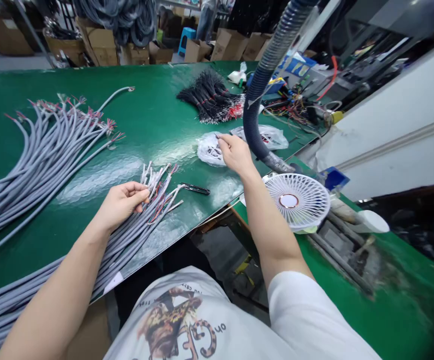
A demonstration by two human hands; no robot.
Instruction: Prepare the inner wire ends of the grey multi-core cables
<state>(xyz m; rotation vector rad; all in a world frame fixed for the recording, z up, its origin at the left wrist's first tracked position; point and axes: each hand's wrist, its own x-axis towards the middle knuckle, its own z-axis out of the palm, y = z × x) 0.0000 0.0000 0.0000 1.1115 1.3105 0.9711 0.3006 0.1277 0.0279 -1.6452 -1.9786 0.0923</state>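
Observation:
My left hand (128,200) is over the near bundle of grey cables (121,245), its thumb and fingers pressed together near the stripped ends. What it pinches, if anything, is hidden. Red, black and white wires (160,192) fan out from these ends beside it. My right hand (236,152) is at a clear plastic bag (209,149) holding small dark pieces. Thumb and forefinger are pinched, with a small dark tip showing between them, too small to name. A black-handled tool (196,189) lies between the hands, right of the wire ends.
Another bundle of grey cables (47,150) spreads over the green table (156,95) at left. Tied black wires (212,95) lie at the back. A flexible black duct (256,90) comes down right of my right hand, above a white fan (295,200). A second bag (273,136) lies behind the duct.

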